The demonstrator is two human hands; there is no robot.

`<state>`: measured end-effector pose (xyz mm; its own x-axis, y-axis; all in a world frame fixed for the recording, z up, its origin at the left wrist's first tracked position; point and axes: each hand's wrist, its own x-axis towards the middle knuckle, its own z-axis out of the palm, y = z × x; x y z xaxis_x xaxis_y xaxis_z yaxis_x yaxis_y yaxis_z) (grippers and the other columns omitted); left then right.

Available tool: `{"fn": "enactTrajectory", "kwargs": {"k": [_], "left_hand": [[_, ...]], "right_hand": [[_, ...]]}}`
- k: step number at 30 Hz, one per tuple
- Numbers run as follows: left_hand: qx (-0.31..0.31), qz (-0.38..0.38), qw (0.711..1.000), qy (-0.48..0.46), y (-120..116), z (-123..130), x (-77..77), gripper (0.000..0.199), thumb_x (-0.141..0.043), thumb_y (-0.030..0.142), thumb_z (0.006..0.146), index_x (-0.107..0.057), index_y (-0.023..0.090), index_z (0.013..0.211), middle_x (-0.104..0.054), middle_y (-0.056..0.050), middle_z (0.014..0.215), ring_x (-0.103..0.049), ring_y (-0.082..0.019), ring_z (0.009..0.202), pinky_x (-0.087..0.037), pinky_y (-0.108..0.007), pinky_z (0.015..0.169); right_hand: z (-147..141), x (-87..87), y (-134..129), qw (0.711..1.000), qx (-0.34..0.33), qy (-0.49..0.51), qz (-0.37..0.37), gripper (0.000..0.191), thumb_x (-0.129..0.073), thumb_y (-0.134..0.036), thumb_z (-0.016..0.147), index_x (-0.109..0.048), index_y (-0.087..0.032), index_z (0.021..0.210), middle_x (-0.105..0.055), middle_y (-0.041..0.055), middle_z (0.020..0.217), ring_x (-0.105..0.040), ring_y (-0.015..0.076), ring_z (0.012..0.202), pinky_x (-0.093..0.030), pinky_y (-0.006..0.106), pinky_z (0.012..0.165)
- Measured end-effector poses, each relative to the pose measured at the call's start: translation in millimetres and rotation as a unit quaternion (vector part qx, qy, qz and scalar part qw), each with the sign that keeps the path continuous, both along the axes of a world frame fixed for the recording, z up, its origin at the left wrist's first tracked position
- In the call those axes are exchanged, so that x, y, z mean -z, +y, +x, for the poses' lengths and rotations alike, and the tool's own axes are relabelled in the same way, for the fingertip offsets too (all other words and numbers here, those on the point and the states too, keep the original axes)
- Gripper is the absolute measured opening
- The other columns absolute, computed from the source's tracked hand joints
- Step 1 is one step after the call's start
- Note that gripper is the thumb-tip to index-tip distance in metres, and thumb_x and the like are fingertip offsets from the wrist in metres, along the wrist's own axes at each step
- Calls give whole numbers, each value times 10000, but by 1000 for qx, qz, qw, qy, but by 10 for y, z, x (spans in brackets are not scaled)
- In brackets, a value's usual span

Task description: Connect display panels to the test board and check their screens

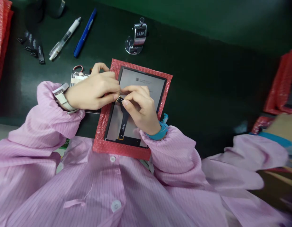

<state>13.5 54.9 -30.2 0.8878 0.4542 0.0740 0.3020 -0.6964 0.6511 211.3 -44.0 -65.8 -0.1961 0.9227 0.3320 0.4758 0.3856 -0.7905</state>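
I've got the black flex-cable connector [120, 100] pinched between the thumb and forefinger of the right hand [138, 108], above the lower part of the display panel. Its flex cable [123, 118] runs down to the panel's bottom edge. The left hand [94, 90] comes in from the other side, with its thumb and forefinger [115, 97] pressed together at the connector's end; from this view I can't tell whether they grip it or only touch it. The left hand's other fingers curl near the panel's left edge.

The display panel [141, 82], its back up and a QR label near the top, lies tilted inside a red bubble pouch [98, 146] on the dark green table [207, 88]. Beyond the left hand, a small circuit board [78, 78] with a looped red wire [78, 68] sits partly under the wrist. Farther up are a tally counter [138, 33] showing 0020, a blue marker [85, 33], a clear-barrelled white pen [64, 39] and several black strips [33, 47]. More red pouches [281, 85] lie at the right. A co-worker's blurred hand [278, 126] in a pink sleeve [249, 157] intrudes at the right edge.
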Motion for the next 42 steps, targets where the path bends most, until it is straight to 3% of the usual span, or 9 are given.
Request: {"fn": "enactTrajectory", "kwargs": {"k": [14, 22, 28, 31, 34, 37, 39, 42], "left_hand": [[23, 54, 998, -2, 6, 4, 23, 445, -400, 450, 1011, -619, 190, 725, -648, -37, 704, -603, -218, 834, -354, -531, 1050], [-28, -9, 1000, -9, -22, 7, -14, 385, -508, 519, 958, -698, 239, 773, -725, -30, 801, -638, -226, 921, -337, -497, 1079], [-36, 29, 999, -3, -7, 15, -30, 394, -508, 517, 944, -658, 235, 715, -680, -5, 715, -636, -211, 904, -311, -473, 1106], [-63, 74, 995, -22, -14, -51, -131, 465, -458, 596, 992, -675, 213, 842, -717, -31, 884, -625, -210, 973, -354, -442, 1062], [-221, 154, 956, -112, -204, -191, -230, 473, -346, 524, 1081, -643, 165, 1002, -688, -44, 1063, -592, -166, 1046, -415, -382, 987], [-410, 209, 875, -150, -595, -350, -189, 265, -428, 338, 1082, -584, 185, 932, -632, -19, 916, -580, -144, 911, -458, -347, 870], [-422, 198, 879, -99, -872, -425, -73, 217, -462, 273, 1050, -569, 198, 877, -604, -15, 811, -571, -154, 784, -456, -329, 740], [-351, 184, 917, 43, -1157, -447, 137, 212, -434, 229, 1032, -633, 159, 1054, -660, -59, 863, -611, -187, 789, -464, -335, 704]], "right_hand": [[8, 14, 7, 1000, -9, 2, -10, 215, -555, -262, 995, -605, -191, 799, -701, 57, 1091, -581, 210, 1058, -399, 392, 989], [31, -10, 11, 999, -18, -14, -30, 295, -505, -390, 1027, -623, -200, 835, -689, 71, 1127, -581, 225, 1089, -397, 429, 1033], [-12, 2, 7, 1000, -20, 3, -17, 373, -503, -507, 1025, -618, -197, 851, -685, 69, 1125, -568, 212, 1114, -408, 398, 1025], [-7, -12, 8, 999, -21, 33, -16, 406, -400, -537, 1054, -625, -205, 990, -676, 66, 1135, -578, 198, 1117, -419, 385, 1023], [32, -28, 14, 998, 13, 59, -34, 419, -311, -512, 1076, -608, -219, 1107, -672, 63, 1127, -583, 194, 1112, -429, 388, 1014], [93, -10, 30, 994, 79, 54, -60, 332, -365, -441, 1064, -613, -222, 1088, -674, 64, 1100, -574, 208, 1099, -442, 397, 996], [139, 26, 46, 990, 125, 27, -59, 254, -447, -404, 1026, -618, -222, 1070, -673, 67, 1093, -563, 228, 1093, -440, 416, 994], [205, 94, 71, 985, 168, -28, -31, 189, -531, -367, 968, -618, -222, 1053, -667, 74, 1105, -539, 257, 1111, -410, 453, 1027]]}}
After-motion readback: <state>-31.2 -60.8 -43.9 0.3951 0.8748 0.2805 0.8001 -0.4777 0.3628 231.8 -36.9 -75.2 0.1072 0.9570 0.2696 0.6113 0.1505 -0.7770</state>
